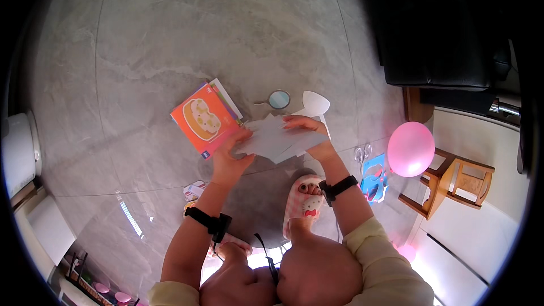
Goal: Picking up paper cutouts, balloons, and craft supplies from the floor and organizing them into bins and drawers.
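Note:
A loose bundle of pale grey-white paper sheets (276,142), their corners fanned out, is between my hands above the floor. My right hand (312,134) holds the bundle from its right side, its fingers bent over the far edge. My left hand (231,153) is curved around the left edge with thumb and fingers apart; whether it grips the sheets is unclear. Just beyond the left hand lies a stack of colourful booklets or cards, the top orange cover (206,119) bearing a food drawing. A small hand mirror (279,99) and a white paper cut-out (316,102) lie past the sheets.
Scissors (362,153) and a blue printed sheet (374,176) lie to the right, near a pink balloon (411,148) and a small wooden chair (446,182). Black leather seating (433,51) stands far right. Small colourful items (195,191) sit beside my left forearm. My slippered foot (306,199) is below.

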`<state>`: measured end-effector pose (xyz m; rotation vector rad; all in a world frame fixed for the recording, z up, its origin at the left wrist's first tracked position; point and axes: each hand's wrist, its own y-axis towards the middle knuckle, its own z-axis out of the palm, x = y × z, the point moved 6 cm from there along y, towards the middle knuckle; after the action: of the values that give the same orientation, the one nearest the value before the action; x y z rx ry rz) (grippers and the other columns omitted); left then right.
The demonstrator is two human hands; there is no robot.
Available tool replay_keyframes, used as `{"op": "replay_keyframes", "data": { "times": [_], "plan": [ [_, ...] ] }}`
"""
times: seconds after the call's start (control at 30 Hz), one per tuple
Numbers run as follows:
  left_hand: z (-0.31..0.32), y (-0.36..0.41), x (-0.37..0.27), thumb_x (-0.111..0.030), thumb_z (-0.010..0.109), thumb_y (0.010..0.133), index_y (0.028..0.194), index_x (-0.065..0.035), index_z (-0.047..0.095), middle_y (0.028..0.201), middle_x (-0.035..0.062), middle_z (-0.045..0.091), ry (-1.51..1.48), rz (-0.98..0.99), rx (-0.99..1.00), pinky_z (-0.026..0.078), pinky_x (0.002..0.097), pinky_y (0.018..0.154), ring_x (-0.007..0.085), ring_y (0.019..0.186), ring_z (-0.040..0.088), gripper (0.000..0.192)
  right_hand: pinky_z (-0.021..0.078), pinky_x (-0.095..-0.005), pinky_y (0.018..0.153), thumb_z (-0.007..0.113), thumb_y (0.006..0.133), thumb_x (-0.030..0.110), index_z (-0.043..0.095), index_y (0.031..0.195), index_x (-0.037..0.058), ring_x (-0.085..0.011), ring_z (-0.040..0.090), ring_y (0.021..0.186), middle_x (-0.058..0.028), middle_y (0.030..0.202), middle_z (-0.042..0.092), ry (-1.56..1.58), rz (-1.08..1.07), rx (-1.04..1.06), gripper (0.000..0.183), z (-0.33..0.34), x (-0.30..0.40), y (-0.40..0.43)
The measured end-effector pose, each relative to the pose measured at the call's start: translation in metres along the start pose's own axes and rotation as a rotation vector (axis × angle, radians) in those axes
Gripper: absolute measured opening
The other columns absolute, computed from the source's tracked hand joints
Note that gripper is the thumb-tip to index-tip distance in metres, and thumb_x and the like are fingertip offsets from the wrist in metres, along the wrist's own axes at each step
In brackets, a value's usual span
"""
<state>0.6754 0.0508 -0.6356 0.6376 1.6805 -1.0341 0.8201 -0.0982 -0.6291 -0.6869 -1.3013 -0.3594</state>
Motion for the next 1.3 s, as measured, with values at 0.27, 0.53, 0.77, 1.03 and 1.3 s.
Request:
{"op": "replay_keyframes", "data": {
  "times": [0.27, 0.53, 0.77, 1.03, 1.3],
  "plan": [
    [-0.004, 0.001, -0.001, 0.009, 0.057, 0.062, 0.101, -0.0047, 0.059, 0.098, 0.0102, 0.061, 0.062, 0.19, 0.051, 0.044, 0.0307, 0.081, 0.0225, 0.092, 0.059, 0.041, 0.0431, -0.0257, 0.08, 0.055, 0.069, -0.007, 0.059, 0.093, 0.0013, -0.0144, 0.054, 0.092, -0.0055, 0.096, 0.058, -0.159, -0.004, 0.019, 0.025, 0.011, -0.001, 0.001],
    [0.003, -0.009, -0.008, 0.005, 0.058, 0.062, 0.102, -0.0051, 0.057, 0.101, 0.0119, 0.059, 0.207, 0.161, 0.026, 0.046, 0.0321, 0.079, 0.0264, 0.092, 0.058, 0.041, 0.043, -0.0262, 0.08, 0.059, 0.063, -0.01, 0.055, 0.102, 0.0043, -0.0145, 0.055, 0.09, -0.0044, 0.094, 0.059, -0.327, -0.039, -0.058, 0.042, 0.02, 0.018, -0.008],
    [0.004, -0.014, -0.007, 0.002, 0.06, 0.059, 0.109, -0.0086, 0.053, 0.11, 0.0127, 0.055, 0.272, 0.154, 0.078, 0.044, 0.0357, 0.083, 0.0291, 0.099, 0.054, 0.051, 0.0425, -0.0284, 0.084, 0.061, 0.059, -0.013, 0.05, 0.111, 0.0065, -0.0159, 0.054, 0.096, -0.0049, 0.101, 0.058, -0.12, -0.018, 0.008, 0.057, 0.019, -0.005, -0.016],
    [0.002, -0.017, -0.014, 0.003, 0.058, 0.057, 0.107, -0.0079, 0.051, 0.114, 0.0136, 0.053, 0.236, 0.24, -0.013, 0.041, 0.0362, 0.089, 0.0311, 0.108, 0.049, 0.052, 0.0399, -0.0305, 0.088, 0.059, 0.06, -0.011, 0.047, 0.111, 0.0045, -0.018, 0.051, 0.103, -0.007, 0.107, 0.055, -0.09, -0.031, 0.025, 0.054, 0.029, 0.009, -0.015],
    [0.01, -0.012, -0.011, 0.006, 0.054, 0.063, 0.106, -0.006, 0.051, 0.109, 0.0127, 0.056, 0.031, 0.132, -0.021, 0.045, 0.0316, 0.083, 0.027, 0.103, 0.054, 0.044, 0.04, -0.0306, 0.087, 0.06, 0.064, -0.004, 0.047, 0.112, 0.0043, -0.0183, 0.052, 0.1, -0.0074, 0.103, 0.056, -0.403, -0.13, -0.047, 0.051, 0.038, 0.017, -0.013]
  ]
}}
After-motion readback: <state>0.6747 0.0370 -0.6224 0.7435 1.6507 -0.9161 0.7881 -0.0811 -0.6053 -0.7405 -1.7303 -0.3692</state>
